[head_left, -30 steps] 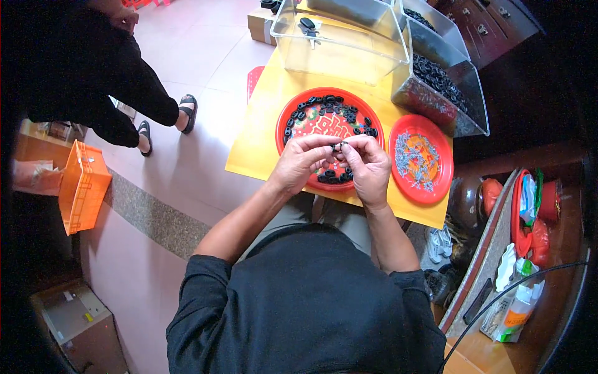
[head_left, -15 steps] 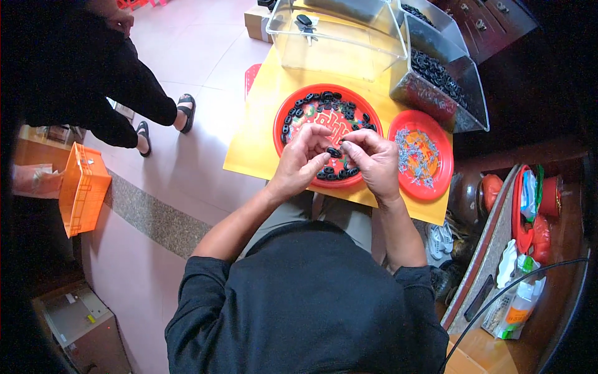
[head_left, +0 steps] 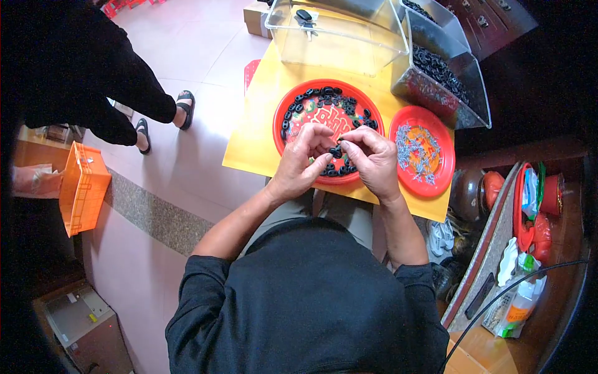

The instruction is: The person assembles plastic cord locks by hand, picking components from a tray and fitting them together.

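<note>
Above a round red tray, my left hand pinches a small black oval piece between thumb and fingers. My right hand meets it from the other side, its thumb and forefinger closed at the piece's upper edge. Whatever tiny part sits in the right fingertips is too small to make out. Similar black pieces line the inside of the tray in a ring. Beside my right hand, a smaller red tray holds many small grey pieces.
Both trays rest on a yellow tabletop. Behind them stand a clear bin with a key in view and another clear bin of black pieces. A person stands at the left, near an orange crate. A cluttered shelf flanks my right.
My right fingertips have moved slightly left, closer against the black piece. The piece has turned a little in my left fingers. My view has shifted slightly.
</note>
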`<state>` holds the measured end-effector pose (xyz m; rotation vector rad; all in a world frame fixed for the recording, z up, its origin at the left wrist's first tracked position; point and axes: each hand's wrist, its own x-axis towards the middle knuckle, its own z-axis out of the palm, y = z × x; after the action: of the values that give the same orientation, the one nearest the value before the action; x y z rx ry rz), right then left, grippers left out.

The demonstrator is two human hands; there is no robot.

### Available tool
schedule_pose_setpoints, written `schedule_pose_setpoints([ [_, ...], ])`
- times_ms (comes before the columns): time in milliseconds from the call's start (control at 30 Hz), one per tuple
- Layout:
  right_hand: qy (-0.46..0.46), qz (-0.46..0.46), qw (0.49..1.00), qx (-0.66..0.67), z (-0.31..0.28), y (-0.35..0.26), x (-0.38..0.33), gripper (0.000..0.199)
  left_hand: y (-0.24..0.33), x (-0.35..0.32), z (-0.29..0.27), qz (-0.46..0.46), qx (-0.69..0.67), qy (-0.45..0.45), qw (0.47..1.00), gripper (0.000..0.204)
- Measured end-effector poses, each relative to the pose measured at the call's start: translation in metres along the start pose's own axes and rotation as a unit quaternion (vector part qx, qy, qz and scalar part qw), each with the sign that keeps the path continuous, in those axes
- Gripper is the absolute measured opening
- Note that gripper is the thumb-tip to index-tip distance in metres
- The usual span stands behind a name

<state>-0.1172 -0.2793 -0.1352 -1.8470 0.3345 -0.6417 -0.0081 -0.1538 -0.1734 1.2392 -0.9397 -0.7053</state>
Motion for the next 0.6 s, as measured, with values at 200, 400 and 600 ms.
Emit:
schedule_pose_setpoints([
  [200,-0.01,-0.015,0.999,-0.037,-0.0015,-0.0012,0.001,0.004,0.0013,-0.0007,0.003,0.019,0.015,0.025,0.999,0.032],
  [400,-0.034,-0.042,0.996,-0.066,-0.0019,0.0005,0.0028,0.004,0.0026,-0.0021,0.0004,-0.004,0.033,0.004,0.999,0.033],
  [600,-0.052,-0.007,0.997,-0.051,-0.0014,0.0058,0.0005,0.005,-0.0022,-0.0014,0.0016,-0.018,-0.05,0.003,0.999,0.034],
])
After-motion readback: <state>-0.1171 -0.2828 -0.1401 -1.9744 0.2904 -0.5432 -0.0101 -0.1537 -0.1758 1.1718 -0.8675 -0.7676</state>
